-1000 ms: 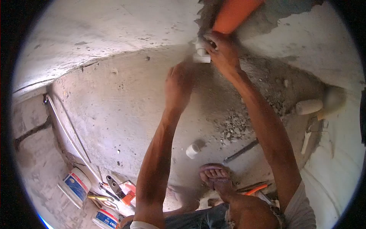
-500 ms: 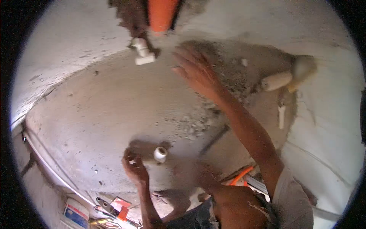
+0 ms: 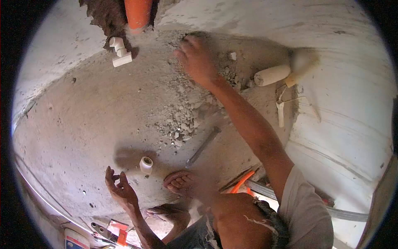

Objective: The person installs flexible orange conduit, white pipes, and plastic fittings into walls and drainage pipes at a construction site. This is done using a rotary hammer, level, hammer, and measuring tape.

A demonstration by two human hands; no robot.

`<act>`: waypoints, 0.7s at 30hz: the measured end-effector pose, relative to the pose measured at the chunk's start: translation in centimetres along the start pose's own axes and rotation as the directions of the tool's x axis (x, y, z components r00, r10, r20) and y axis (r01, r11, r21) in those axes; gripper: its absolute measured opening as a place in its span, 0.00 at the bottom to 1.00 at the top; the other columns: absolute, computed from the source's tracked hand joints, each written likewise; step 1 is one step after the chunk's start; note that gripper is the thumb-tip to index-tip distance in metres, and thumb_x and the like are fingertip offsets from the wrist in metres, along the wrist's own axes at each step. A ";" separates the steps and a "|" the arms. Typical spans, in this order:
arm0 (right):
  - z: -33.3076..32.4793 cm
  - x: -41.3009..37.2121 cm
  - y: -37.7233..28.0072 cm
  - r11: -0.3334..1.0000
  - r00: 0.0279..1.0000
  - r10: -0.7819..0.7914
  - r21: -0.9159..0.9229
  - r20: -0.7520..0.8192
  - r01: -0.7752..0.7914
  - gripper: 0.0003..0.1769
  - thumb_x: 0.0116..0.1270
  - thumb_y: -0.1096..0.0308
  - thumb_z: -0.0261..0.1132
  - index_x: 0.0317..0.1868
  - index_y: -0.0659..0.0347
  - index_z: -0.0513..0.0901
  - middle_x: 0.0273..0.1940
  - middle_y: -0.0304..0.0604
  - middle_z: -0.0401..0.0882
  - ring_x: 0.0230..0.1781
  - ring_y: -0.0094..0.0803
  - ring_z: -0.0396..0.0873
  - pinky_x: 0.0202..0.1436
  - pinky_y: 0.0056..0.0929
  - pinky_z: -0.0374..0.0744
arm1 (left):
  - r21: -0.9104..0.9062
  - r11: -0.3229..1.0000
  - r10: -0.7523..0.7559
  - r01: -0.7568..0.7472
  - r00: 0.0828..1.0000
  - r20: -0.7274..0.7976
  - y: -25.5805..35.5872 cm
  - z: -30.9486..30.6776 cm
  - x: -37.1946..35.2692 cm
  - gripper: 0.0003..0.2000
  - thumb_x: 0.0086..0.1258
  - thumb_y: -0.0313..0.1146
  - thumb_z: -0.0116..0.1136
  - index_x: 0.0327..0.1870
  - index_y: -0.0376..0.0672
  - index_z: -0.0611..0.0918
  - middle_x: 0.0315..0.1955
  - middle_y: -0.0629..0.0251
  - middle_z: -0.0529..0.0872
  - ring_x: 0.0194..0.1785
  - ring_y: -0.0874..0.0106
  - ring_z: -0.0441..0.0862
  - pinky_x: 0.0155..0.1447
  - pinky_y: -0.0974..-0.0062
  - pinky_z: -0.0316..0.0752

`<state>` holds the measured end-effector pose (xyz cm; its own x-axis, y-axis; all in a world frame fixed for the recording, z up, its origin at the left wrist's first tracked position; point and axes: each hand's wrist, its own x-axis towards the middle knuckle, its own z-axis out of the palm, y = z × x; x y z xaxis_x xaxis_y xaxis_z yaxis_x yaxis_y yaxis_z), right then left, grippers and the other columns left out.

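My left hand is raised at the lower left, palm up, its fingers loosely bent and apart with nothing visible in them. Just right of it, a short white pipe fitting stands on the concrete floor. Farther up, my right hand is over the grey rubble, palm down, fingers bent but apart; its fingertips are partly blurred and I see no object held. A white elbow and tee fitting lies left of that hand, near the wall.
An orange pipe comes down at the top. A metal bar lies by my foot. At the right are a pale cylinder and a white strip. Tools with orange parts lie lower left.
The view has shifted, so the floor objects appear farther left. My left hand has opened and no longer shows the small white thing at its fingers. My right hand's fingers are more bent.
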<state>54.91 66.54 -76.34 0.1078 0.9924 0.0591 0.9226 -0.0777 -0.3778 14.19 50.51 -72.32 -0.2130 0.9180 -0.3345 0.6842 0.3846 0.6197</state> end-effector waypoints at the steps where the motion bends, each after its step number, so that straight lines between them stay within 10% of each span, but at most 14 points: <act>1: -0.3 0.3 -0.4 0.994 0.994 0.099 0.040 -0.035 -0.097 0.30 0.70 0.48 0.59 0.62 0.65 0.73 0.63 0.60 0.68 0.67 0.54 0.64 0.69 0.49 0.64 | -0.005 1.000 -0.003 0.003 1.000 0.004 0.0 -0.1 0.1 0.24 0.68 0.27 0.59 0.66 0.42 0.72 0.52 0.55 0.78 0.46 0.69 0.77 0.37 0.75 0.75; 3: -1.1 0.8 -1.9 0.955 0.949 0.296 0.070 -0.105 -0.290 0.32 0.66 0.47 0.64 0.58 0.67 0.76 0.58 0.63 0.72 0.62 0.55 0.69 0.66 0.48 0.68 | -0.010 1.000 -0.005 0.005 1.000 0.016 0.5 -0.7 0.5 0.24 0.68 0.27 0.59 0.66 0.42 0.72 0.52 0.56 0.78 0.46 0.70 0.77 0.37 0.75 0.75; 6: 3.8 1.7 -0.4 0.916 0.833 0.107 -0.273 -0.542 -0.295 0.30 0.63 0.48 0.68 0.51 0.69 0.79 0.49 0.60 0.77 0.52 0.52 0.76 0.57 0.45 0.74 | 0.042 0.998 0.039 -0.044 0.994 0.099 3.6 -2.6 1.1 0.23 0.68 0.26 0.59 0.65 0.41 0.72 0.52 0.56 0.79 0.45 0.71 0.77 0.37 0.77 0.75; 9: 2.9 2.4 -1.0 0.906 0.845 0.420 0.101 -0.329 -0.411 0.26 0.61 0.51 0.70 0.46 0.68 0.82 0.42 0.56 0.80 0.43 0.48 0.79 0.49 0.45 0.77 | 0.101 0.992 0.053 -0.077 0.975 0.214 7.5 -5.8 0.7 0.22 0.67 0.25 0.59 0.63 0.40 0.74 0.51 0.57 0.79 0.46 0.69 0.77 0.37 0.76 0.75; 12: 3.0 1.7 0.7 0.912 0.848 0.408 0.192 -0.338 -0.362 0.22 0.61 0.54 0.70 0.43 0.67 0.83 0.36 0.53 0.81 0.37 0.46 0.80 0.44 0.43 0.77 | 0.208 0.974 0.025 -0.094 0.949 0.313 9.8 -10.0 -1.2 0.23 0.62 0.23 0.62 0.61 0.40 0.75 0.51 0.56 0.79 0.46 0.67 0.78 0.42 0.72 0.74; 21: -2.4 -4.7 1.8 0.938 0.949 0.246 -0.198 -0.198 -0.285 0.20 0.67 0.57 0.65 0.51 0.65 0.82 0.49 0.54 0.81 0.48 0.51 0.79 0.52 0.45 0.77 | 0.387 0.913 -0.052 -0.130 0.902 0.428 10.3 -12.1 -3.7 0.26 0.58 0.23 0.65 0.60 0.41 0.75 0.49 0.58 0.78 0.48 0.63 0.76 0.53 0.67 0.73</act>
<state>56.95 61.50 -75.12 0.4027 0.9037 0.1456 0.9081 -0.3744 -0.1878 13.61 52.22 -56.15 0.0702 0.7669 -0.6379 0.9223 0.1938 0.3345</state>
